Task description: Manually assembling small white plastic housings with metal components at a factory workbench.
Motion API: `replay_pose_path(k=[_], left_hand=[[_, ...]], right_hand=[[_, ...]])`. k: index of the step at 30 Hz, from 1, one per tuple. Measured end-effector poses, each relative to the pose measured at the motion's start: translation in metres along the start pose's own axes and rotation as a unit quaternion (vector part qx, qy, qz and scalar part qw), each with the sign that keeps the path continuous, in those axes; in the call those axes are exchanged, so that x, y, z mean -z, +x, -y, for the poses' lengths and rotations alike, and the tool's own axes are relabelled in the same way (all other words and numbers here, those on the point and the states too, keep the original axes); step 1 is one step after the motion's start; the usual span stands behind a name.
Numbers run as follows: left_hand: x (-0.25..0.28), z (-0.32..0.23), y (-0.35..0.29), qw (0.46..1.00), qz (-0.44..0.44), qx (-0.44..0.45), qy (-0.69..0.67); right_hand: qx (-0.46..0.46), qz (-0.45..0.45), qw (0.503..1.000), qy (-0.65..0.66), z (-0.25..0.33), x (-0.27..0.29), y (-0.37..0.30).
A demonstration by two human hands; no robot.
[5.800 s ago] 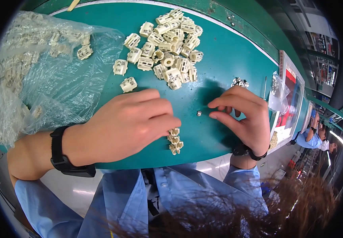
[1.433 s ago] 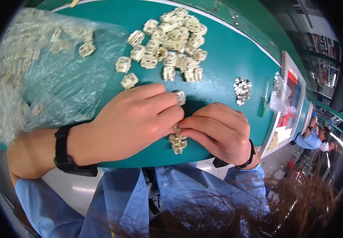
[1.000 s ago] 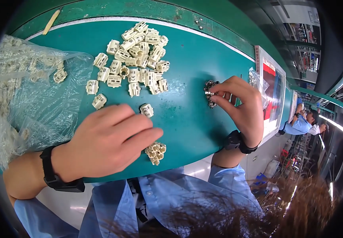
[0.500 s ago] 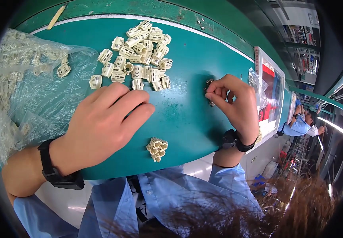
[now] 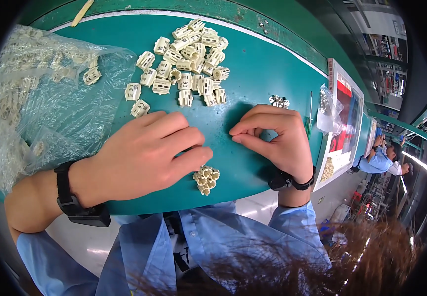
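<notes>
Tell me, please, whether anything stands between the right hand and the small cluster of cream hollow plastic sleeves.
Nothing visible stands between the right hand and the small cluster of cream hollow plastic sleeves. Closest to that path is the left hand, its fingertips by the cluster's far side; whether they touch is unclear.

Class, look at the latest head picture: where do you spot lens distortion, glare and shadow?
In the head view, the green table's far edge bows and the corners go black; in the head view, glare glints on the clear plastic bag and floor; in the head view, shadow darkens the tabletop beside the right hand.
</notes>
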State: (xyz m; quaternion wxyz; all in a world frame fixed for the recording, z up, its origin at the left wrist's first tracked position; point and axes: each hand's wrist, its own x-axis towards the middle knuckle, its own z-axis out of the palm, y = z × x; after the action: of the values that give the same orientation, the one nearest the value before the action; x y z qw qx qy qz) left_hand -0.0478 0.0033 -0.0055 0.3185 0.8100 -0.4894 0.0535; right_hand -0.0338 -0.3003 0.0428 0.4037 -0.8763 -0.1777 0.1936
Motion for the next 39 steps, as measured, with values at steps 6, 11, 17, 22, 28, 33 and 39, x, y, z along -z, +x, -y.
replay_pose_path(k=[6,11,17,22,28,33,39], left_hand=[[-0.001,0.001,-0.002,1.0,-0.001,-0.004,-0.009],[0.0,0.001,-0.002,1.0,-0.001,0.0,-0.014],[0.001,-0.001,-0.003,0.999,0.004,0.014,-0.03],[0.0,0.001,-0.002,0.999,0.007,0.016,-0.036],[0.0,0.001,-0.002,0.999,0.003,0.021,-0.048],[0.001,0.001,-0.003,0.997,0.004,0.031,-0.075],[0.001,-0.001,0.0,0.994,0.018,0.043,-0.103]], right_hand=[[-0.007,-0.025,0.999,-0.027,0.003,-0.005,0.001],[-0.013,-0.028,0.999,0.008,0.0,-0.003,-0.001],[-0.018,-0.021,1.0,-0.013,-0.004,0.005,-0.004],[-0.012,-0.019,0.999,-0.046,0.009,0.006,-0.004],[0.043,-0.014,0.993,-0.107,0.006,0.0,-0.004],[0.113,-0.013,0.987,-0.117,0.0,-0.005,-0.003],[0.174,-0.006,0.972,-0.161,-0.001,-0.009,-0.006]])
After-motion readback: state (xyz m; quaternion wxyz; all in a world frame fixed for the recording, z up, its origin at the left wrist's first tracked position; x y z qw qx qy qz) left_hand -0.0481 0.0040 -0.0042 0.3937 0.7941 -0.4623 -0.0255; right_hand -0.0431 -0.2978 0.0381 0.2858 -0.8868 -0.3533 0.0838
